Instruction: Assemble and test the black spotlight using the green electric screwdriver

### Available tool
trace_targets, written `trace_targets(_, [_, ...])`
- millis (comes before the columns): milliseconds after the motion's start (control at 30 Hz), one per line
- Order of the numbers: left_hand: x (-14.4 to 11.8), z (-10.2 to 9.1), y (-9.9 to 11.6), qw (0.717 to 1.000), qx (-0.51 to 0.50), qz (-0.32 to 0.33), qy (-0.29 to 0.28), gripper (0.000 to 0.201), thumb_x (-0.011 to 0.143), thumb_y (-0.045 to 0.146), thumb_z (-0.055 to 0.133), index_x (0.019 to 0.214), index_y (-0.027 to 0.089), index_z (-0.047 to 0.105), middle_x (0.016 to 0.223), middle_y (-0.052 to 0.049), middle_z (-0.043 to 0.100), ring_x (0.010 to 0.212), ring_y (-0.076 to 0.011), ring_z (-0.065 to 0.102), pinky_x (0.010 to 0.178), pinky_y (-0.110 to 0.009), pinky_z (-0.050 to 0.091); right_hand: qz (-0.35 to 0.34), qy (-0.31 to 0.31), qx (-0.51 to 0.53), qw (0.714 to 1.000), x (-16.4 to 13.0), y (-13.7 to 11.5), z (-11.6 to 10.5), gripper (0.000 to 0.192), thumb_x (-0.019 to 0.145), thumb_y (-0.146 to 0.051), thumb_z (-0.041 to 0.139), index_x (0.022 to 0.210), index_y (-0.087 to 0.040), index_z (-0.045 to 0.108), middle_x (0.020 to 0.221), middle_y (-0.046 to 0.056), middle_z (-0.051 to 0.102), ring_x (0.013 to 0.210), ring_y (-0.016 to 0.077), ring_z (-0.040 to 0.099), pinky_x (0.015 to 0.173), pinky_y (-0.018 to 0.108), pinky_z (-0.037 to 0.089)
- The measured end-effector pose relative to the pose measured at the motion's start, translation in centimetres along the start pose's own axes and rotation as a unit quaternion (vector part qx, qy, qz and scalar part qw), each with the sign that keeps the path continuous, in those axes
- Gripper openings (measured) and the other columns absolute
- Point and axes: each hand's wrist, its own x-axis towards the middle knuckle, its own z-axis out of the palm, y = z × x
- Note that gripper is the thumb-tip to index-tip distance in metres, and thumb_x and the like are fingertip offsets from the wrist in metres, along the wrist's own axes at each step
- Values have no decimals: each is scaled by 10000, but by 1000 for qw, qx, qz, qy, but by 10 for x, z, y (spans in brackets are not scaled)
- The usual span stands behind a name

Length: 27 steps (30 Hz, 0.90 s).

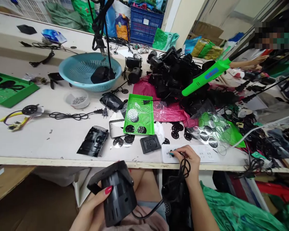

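My left hand (96,203) grips a black cylindrical lamp housing (119,195) with a bracket across its top, held above my lap. From the housing a black power cord (170,184) runs to a coiled bundle hanging under my right hand (189,157). That hand is closed, its fingertips pinched at a white sheet (208,154) with small dark marks on the table edge. A small teal thing shows at the fingertips, too small to name. Left of the sheet lies a black square part (150,143). An opened black housing shell (93,141) lies farther left.
A green perforated tray (140,128) holds clear and black discs. Behind stand a blue colander (69,72) and a small tub (78,99) of metal bits. Black lamps (170,70) pile up at the back. A bright green bar (207,77) hangs at right, near a bag of lenses (210,126).
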Motion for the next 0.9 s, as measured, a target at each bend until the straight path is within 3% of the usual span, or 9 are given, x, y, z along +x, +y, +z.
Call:
trace_targets(133, [2, -2, -4, 999, -6, -44, -9, 666, 590, 236, 870, 1233, 221, 694, 1009, -85, 797, 1053, -388, 709, 953, -499, 571, -17, -52, 5, 998, 6, -2, -8, 206, 811, -376, 766, 701, -204, 740, 761, 34, 623, 670, 156, 574, 554, 293, 417])
trace_targets(267, [0, 0, -2, 999, -17, -37, -36, 668, 600, 234, 850, 1247, 215, 687, 1028, -96, 793, 1062, -400, 704, 954, -522, 571, -30, -167, 15, 985, 14, -5, -21, 172, 819, -393, 763, 863, -228, 788, 849, 52, 666, 708, 167, 628, 548, 283, 472])
trace_targets(433, [-2, -5, -7, 999, -24, -44, -3, 724, 627, 261, 839, 1321, 216, 637, 1052, -102, 789, 1071, -408, 701, 938, -537, 581, -62, -251, 2, 966, 17, -8, -32, 189, 900, -354, 680, 1025, -248, 774, 895, 55, 673, 763, 172, 651, 624, 302, 535])
trace_targets(567, [8, -21, -18, 994, -67, -83, 14, 726, 676, 239, 802, 1369, 167, 595, 1058, -130, 784, 1065, -409, 703, 972, -539, 562, -79, -261, -19, 962, 17, -4, -25, 220, 922, -376, 648, 1015, -221, 772, 863, 52, 653, 755, 179, 645, 648, 325, 543])
trace_targets(733, [31, -50, -38, 993, -86, -77, 29, 804, 743, 169, 751, 1487, 152, 448, 1092, -134, 775, 1084, -353, 704, 1014, -473, 542, -86, -246, -31, 965, 19, 3, -12, 283, 895, -471, 663, 914, -215, 784, 772, 39, 624, 693, 172, 623, 588, 310, 523])
trace_targets(833, [36, -58, -52, 990, -120, -64, 32, 775, 789, 232, 733, 1497, 158, 427, 1073, -129, 781, 1069, -344, 712, 953, -457, 574, -123, -199, -20, 972, 10, 9, -11, 283, 887, -477, 665, 889, -217, 778, 827, 69, 663, 773, 215, 650, 671, 365, 545])
trace_targets(900, [35, -60, -58, 986, -145, -73, 30, 707, 828, 299, 712, 1465, 128, 459, 1007, -137, 792, 1035, -344, 726, 897, -455, 594, -172, -138, -55, 974, 1, 18, -14, 241, 887, -433, 663, 955, -228, 770, 965, 100, 696, 872, 257, 665, 750, 414, 546])
